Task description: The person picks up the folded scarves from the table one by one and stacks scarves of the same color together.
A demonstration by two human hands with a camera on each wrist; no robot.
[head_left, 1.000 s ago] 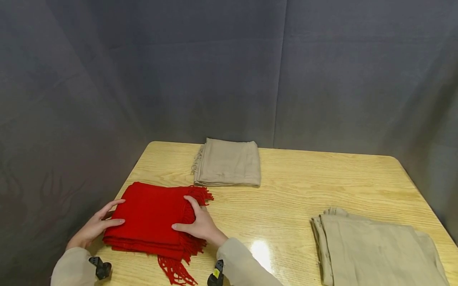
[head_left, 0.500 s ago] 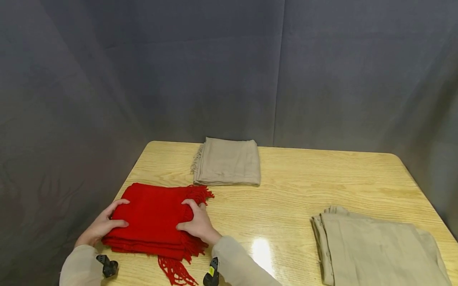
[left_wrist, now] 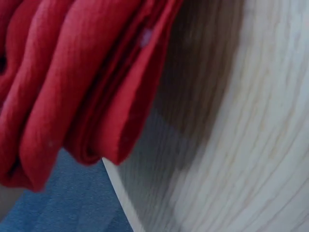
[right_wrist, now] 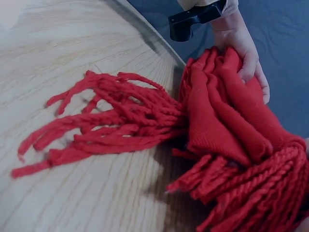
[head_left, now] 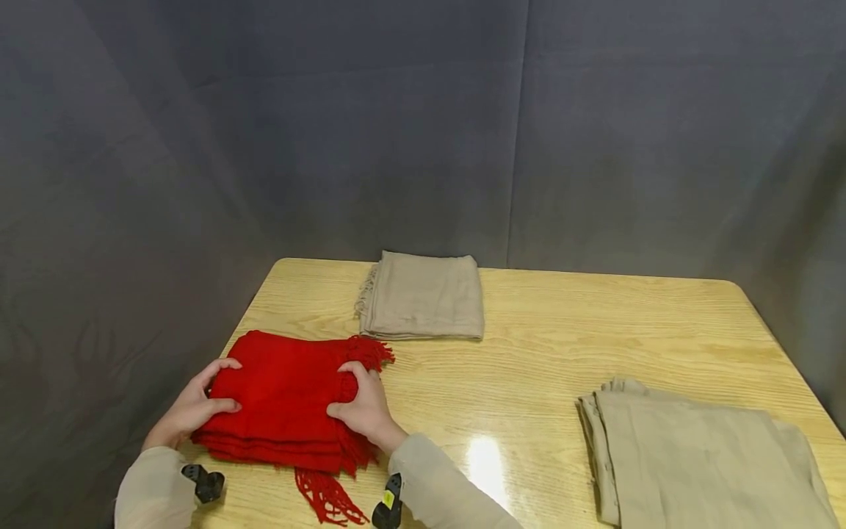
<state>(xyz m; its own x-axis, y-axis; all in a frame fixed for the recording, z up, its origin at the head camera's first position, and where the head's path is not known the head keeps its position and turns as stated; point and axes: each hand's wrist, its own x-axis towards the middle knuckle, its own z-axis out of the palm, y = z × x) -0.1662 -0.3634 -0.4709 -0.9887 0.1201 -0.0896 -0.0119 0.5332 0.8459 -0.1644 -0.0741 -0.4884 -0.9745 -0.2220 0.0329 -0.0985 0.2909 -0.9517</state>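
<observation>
A folded red scarf (head_left: 284, 397), thick with several layers, lies at the left of the table, its fringe (right_wrist: 260, 188) on the right side. My left hand (head_left: 192, 408) grips its left side, thumb and a finger on the top layer. On the fringed side, my right hand (head_left: 363, 404) grips it the same way; its other fingers are hidden by the cloth. A loose bunch of red tassels (head_left: 327, 496) trails from under the scarf onto the table. The left wrist view shows the layered folds (left_wrist: 96, 87) close up, beside the table edge.
A folded beige scarf (head_left: 423, 296) with fringe lies at the back of the wooden table (head_left: 529, 353). A larger folded beige cloth (head_left: 707, 463) lies at the front right. Dark grey curtains (head_left: 396, 147) stand behind and beside the table.
Both hands have shifted inward slightly and settled their hold on the red scarf. The scarf's folded layers sit a little higher in the head view, while the loose tassels stay on the table.
</observation>
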